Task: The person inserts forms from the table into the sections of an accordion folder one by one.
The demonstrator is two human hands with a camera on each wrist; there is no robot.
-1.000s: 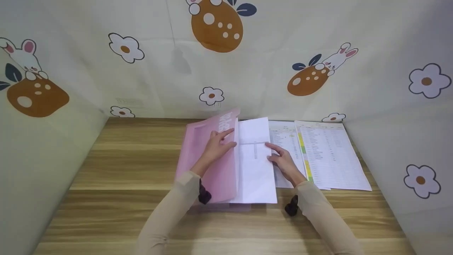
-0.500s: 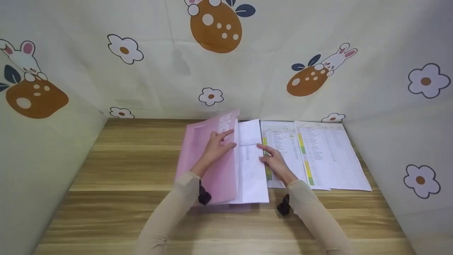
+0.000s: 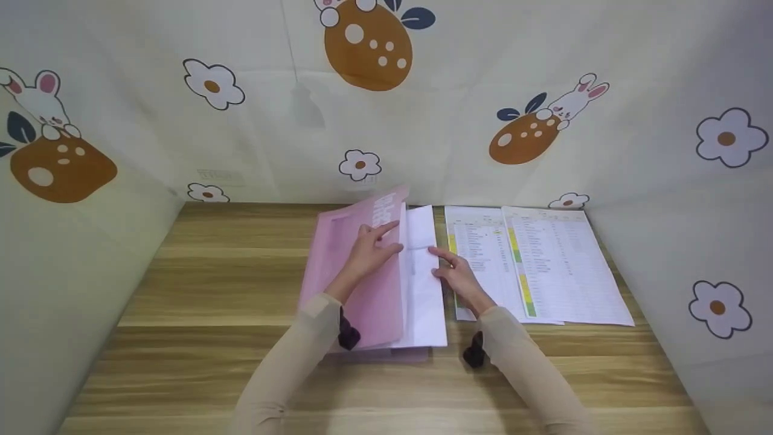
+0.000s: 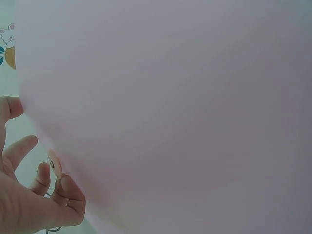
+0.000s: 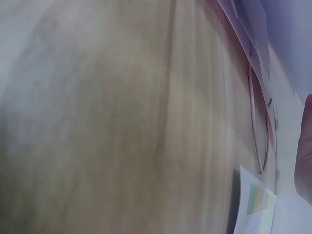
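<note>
A pink document folder (image 3: 353,272) lies on the table with its top cover raised at the right side. My left hand (image 3: 365,254) holds that cover by its right edge; in the left wrist view the cover fills most of the frame, with a small round fastener (image 4: 55,164) beside the fingers. A white sheet of paper (image 3: 426,308) lies partly inside the folder, its left part hidden under the cover. My right hand (image 3: 459,278) pinches the sheet's right edge between thumb and fingers. The right wrist view shows only part of that hand (image 5: 304,151).
Two printed sheets with coloured columns, a left one (image 3: 483,284) and a right one (image 3: 574,272), lie to the right on the wooden table (image 3: 211,290). A thin cord loop (image 5: 258,136) hangs by the folder's edge. Patterned cloth walls (image 3: 272,133) stand around the table.
My right hand has moved left with the white sheet, which is now deeper under the pink cover. More of the left printed sheet shows. My left hand stays in place.
</note>
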